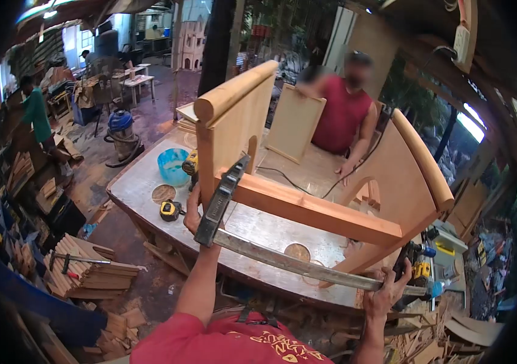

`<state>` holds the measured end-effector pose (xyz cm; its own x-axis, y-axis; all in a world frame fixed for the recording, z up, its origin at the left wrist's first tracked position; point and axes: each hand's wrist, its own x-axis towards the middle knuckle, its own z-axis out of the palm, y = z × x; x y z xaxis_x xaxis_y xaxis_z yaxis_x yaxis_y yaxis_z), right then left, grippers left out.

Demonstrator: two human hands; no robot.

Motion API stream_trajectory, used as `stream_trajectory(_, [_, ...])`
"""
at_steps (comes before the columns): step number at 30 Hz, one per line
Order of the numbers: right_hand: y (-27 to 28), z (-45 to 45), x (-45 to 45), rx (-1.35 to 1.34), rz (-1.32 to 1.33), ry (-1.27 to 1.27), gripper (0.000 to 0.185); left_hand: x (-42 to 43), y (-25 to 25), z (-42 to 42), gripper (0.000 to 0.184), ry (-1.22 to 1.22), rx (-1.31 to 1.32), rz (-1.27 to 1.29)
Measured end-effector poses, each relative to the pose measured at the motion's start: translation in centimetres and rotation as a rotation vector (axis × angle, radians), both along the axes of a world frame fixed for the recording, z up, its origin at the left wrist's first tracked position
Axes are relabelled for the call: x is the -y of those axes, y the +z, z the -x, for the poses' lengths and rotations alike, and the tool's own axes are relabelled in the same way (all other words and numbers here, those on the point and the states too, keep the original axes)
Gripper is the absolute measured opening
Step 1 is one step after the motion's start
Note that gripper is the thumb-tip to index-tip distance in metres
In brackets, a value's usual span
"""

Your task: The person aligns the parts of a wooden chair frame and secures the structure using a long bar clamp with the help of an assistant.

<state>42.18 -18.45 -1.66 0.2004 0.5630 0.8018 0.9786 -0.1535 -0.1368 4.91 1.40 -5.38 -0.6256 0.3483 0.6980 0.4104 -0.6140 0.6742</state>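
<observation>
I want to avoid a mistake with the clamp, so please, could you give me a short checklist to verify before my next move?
1. Left hand at the black end of the bar clamp: ok, though its full grip is hidden.
2. Right hand holding the clamp's other end: ok.
3. Clamp pressed tight on the wooden frame: cannot tell; the contact is not clear.
4. Co-worker's lower hand away from the clamp: ok, it is across the table.
5. Space by the frame's left post free of loose things: not ok; tape measure and blue bucket are there.
</observation>
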Motion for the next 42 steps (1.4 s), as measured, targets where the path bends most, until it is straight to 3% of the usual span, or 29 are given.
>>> stream_trajectory(2, [1.5,1.8,0.3,-0.075,0.014,0.026,0.017,0.6,0.2,-0.4,0.049,-0.042,-0.033,0.029])
stream_trajectory(3, [-0.7,-0.4,-0.2,-0.15,-0.043,0.1,0.022,0.4,0.1,-0.8,0.048,-0.061,-0.041,0.027])
stream_trajectory(4, [-0.3,-0.6,-0.1,-0.024,-0.016,0.067,0.024,0.1,-0.4,-1.0,0.048,-0.084,-0.033,0.025])
stream_trajectory(11, [-0.6,-0.7,0.7,-0.06,-0.071,-0.012,0.015,-2.1,-1.1,-1.1,0.045,-0.165,0.011,0.011])
stream_trajectory(20, [-4.3,-0.1,3.7,-0.208,-0.107,0.008,0.018,-2.6,-5.5,2.8,0.041,-0.118,-0.089,0.001])
stream_trajectory(24, [-6.4,-1.1,3.7,-0.631,-0.217,0.189,0.015,-0.2,-0.9,0.1,0.042,-0.166,0.016,-0.039])
stream_trajectory(25, [-7.2,-3.1,3.5,-0.197,-0.154,0.08,0.017,0.2,-0.5,0.1,0.047,-0.234,0.137,0.071])
stream_trajectory(28, [-7.2,-2.5,2.4,-0.898,-0.403,0.304,0.028,-0.4,-1.0,0.4,0.049,-0.179,0.081,0.03])
stream_trajectory(30, [-7.6,-3.9,1.6,-0.932,-0.409,0.347,0.043,-0.3,-0.8,0.3,0.048,-0.171,0.093,0.04])
stream_trajectory(36, [-10.0,-6.6,-0.2,-1.318,-0.569,0.422,0.04,-0.5,-1.0,0.2,0.044,-0.113,0.049,0.029])
stream_trajectory(40, [-10.4,-7.6,-0.8,-1.23,-0.507,0.357,0.04,-0.2,-0.4,0.3,0.042,-0.098,0.066,0.116])
stream_trajectory(42, [-9.6,-7.8,-1.0,-1.213,-0.471,0.344,0.038,-0.4,-0.5,0.1,0.04,-0.135,0.07,0.042])
